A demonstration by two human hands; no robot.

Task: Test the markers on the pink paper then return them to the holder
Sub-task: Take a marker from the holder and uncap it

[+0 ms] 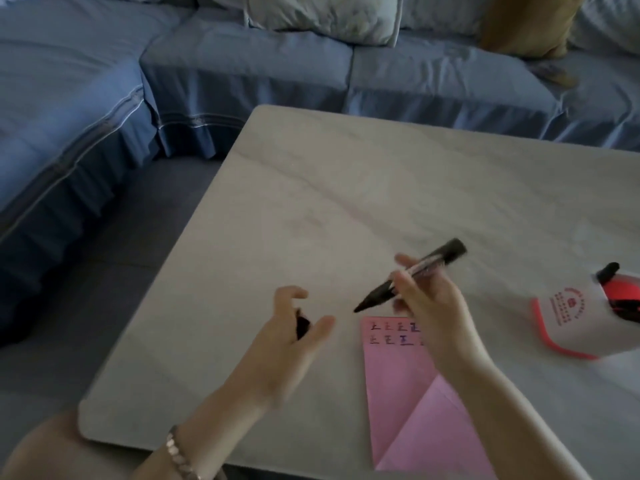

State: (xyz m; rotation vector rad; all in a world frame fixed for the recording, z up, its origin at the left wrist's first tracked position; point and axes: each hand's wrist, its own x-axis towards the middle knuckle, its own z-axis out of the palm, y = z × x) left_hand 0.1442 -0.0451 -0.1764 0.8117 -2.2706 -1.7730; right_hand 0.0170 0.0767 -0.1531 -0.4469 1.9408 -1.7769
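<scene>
My right hand [431,303] grips an uncapped black marker [412,275], its tip pointing down-left just above the top edge of the pink paper [401,386]. The paper lies on the table with two rows of small written characters along its top and a folded lower corner. My left hand [294,327] hovers left of the paper and holds the marker's black cap [302,328] in its curled fingers. A white holder with a red rim [568,320] lies at the right edge, with a black and a red marker [620,289] in it.
The grey marble table [346,188] has rounded corners and its left edge runs diagonally. A blue sofa [242,64] with cushions wraps around the far and left sides. A knee shows at bottom left. A bracelet is on my left wrist.
</scene>
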